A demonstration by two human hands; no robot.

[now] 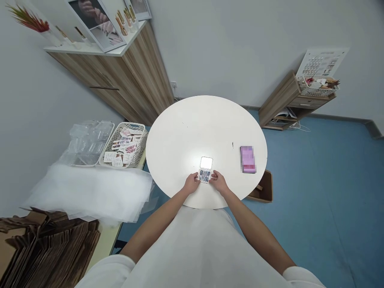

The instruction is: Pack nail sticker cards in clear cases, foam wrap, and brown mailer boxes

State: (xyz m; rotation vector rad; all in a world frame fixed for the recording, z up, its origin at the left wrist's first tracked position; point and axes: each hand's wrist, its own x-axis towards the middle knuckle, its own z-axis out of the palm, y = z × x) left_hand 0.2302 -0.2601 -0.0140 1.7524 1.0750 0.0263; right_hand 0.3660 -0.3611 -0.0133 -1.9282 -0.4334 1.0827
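A small clear case (205, 176) lies near the front edge of the round white table (195, 128), its hinged lid (206, 162) raised and tipped away from me. Rows of dark blue and grey pieces that look like press-on nails (204, 173) fill it. At the case's left side is my left hand (192, 183), its fingers curled against the rim. My right hand (218, 181) grips the opposite side with thumb and fingers. To the right on the tabletop rests a purple rectangular object (248, 159), its face blurred by pixelation.
Left of the table stand a white basket (138, 154) of printed nail cards and a bin of clear plastic packaging (90, 144). White sheets (99, 192) and folded brown cardboard (57, 252) lie nearer. A brown bin (268, 190) sits under the table's right edge. Wooden cabinets (147, 76) line the wall.
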